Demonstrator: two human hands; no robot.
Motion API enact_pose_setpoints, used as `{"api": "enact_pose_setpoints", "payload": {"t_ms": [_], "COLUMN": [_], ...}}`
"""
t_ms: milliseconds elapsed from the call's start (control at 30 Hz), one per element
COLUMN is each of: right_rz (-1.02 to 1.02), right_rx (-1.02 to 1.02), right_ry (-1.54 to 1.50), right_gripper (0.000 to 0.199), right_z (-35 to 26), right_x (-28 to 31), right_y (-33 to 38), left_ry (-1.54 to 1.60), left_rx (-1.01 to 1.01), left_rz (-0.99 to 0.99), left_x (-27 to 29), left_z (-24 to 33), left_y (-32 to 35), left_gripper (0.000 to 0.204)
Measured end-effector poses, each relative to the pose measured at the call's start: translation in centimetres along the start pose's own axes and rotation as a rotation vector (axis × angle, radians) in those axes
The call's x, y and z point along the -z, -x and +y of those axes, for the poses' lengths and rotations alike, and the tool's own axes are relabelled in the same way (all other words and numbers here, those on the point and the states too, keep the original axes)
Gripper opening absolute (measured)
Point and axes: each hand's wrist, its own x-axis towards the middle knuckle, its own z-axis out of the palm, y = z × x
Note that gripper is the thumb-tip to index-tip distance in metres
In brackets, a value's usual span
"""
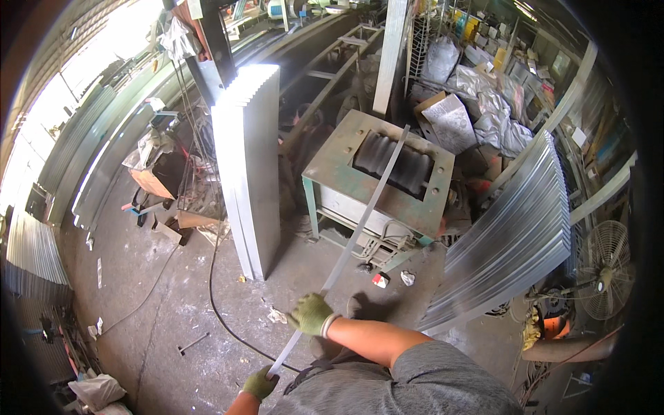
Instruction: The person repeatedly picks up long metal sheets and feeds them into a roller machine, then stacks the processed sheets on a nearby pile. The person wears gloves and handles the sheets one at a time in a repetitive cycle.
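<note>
A long thin metal strip (pixel 360 225) runs from near my body up and right to the green roller machine (pixel 332 162), its far end lying over the dark ridged rollers (pixel 391 166). My left hand (pixel 260 383), in a green glove, grips the strip's near end at the lower edge. Higher along the strip, my right hand (pixel 312 314), also in a green glove, holds it. The strip is raised off the floor between my hands and the machine.
A stack of flat silver sheets (pixel 249 166) stands left of the machine. A pile of corrugated sheets (pixel 512 242) leans at its right. A black cable (pixel 216 297) crosses the concrete floor. A fan (pixel 606 270) stands at far right. Scrap lies around.
</note>
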Motion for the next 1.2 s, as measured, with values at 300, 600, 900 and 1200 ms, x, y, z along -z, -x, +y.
{"api": "enact_pose_setpoints", "payload": {"t_ms": [300, 600, 900, 1200], "right_rz": [0.871, 0.828, -0.056, 0.200], "right_rx": [-0.325, -0.927, -1.667, -1.461], "right_ry": [-0.256, -0.138, -0.451, -0.686], "right_gripper": [0.026, 0.030, 0.032, 0.037], "right_z": [16.7, 20.8, 16.4, 19.4], "right_x": [7.1, -3.5, -10.9, -11.7], "right_y": [2.8, 22.6, 39.6, 33.4], "left_ry": [-0.077, -0.348, -0.621, -1.113], "left_rx": [-0.224, -0.386, -0.390, -0.741], "left_rz": [0.091, 0.152, 0.050, -0.024], "left_x": [2.2, 8.7, 12.7, 12.6], "left_z": [20.4, 43.2, 60.3, 61.0], "left_y": [-16.6, -35.9, -44.9, -46.1], "left_gripper": [0.040, 0.055, 0.036, 0.039]}}
